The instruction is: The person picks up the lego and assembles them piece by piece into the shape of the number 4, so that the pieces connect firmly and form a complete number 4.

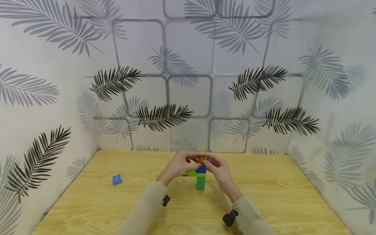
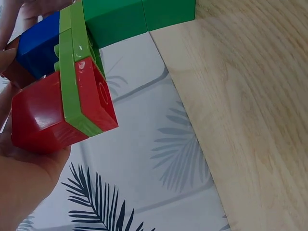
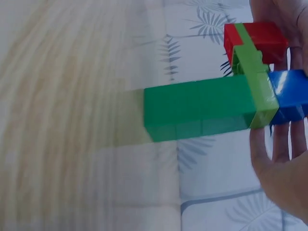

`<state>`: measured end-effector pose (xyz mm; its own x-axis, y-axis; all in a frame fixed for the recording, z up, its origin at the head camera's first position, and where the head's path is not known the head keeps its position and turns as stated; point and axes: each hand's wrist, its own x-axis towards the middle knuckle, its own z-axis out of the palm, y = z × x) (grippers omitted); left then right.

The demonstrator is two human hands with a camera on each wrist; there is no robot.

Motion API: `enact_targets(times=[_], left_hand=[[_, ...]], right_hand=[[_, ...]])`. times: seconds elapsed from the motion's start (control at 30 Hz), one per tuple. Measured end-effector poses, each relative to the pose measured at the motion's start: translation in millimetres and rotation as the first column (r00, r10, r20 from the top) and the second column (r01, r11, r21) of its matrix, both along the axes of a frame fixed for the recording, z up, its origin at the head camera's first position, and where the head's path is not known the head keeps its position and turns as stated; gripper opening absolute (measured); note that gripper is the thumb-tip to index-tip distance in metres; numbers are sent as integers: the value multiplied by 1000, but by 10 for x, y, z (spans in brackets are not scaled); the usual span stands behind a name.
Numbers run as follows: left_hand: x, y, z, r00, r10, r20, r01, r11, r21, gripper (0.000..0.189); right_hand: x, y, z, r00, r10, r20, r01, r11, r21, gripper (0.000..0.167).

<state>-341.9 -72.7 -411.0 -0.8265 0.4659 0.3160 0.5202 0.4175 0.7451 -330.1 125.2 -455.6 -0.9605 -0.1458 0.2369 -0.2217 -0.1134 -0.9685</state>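
Observation:
A small toy-brick structure stands upright on the table, with two stacked green bricks [image 3: 199, 106] as its column. Across their top runs a long light green brick [image 2: 70, 72], reaching left. Red bricks [image 2: 41, 115] sit above and below its left end. Over the column is a blue brick [image 1: 201, 169], topped by an orange-brown brick [image 1: 201, 159]. My left hand [image 1: 177, 165] pinches the orange-brown brick from the left, its thumb close to the blue brick. From the right, my right hand [image 1: 221, 172] grips the same brick, thumb in front. The fingers behind are partly hidden.
A loose light blue brick [image 1: 117, 180] lies on the left part of the wooden table [image 1: 264, 189]. Leaf-patterned cloth walls [image 1: 191, 98] rise along the table's back and sides.

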Motion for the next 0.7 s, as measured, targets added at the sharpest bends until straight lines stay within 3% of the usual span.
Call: enact_targets(times=[0.3, 0.7], left_hand=[[5, -9, -38, 1000, -4, -31, 5, 999, 37, 37], [-43, -113, -110, 995, -49, 88, 35, 986, 163, 38]], right_hand=[[26, -122, 83, 995, -59, -83, 60, 998, 14, 35], [10, -75, 107, 996, -32, -86, 36, 998, 43, 36]])
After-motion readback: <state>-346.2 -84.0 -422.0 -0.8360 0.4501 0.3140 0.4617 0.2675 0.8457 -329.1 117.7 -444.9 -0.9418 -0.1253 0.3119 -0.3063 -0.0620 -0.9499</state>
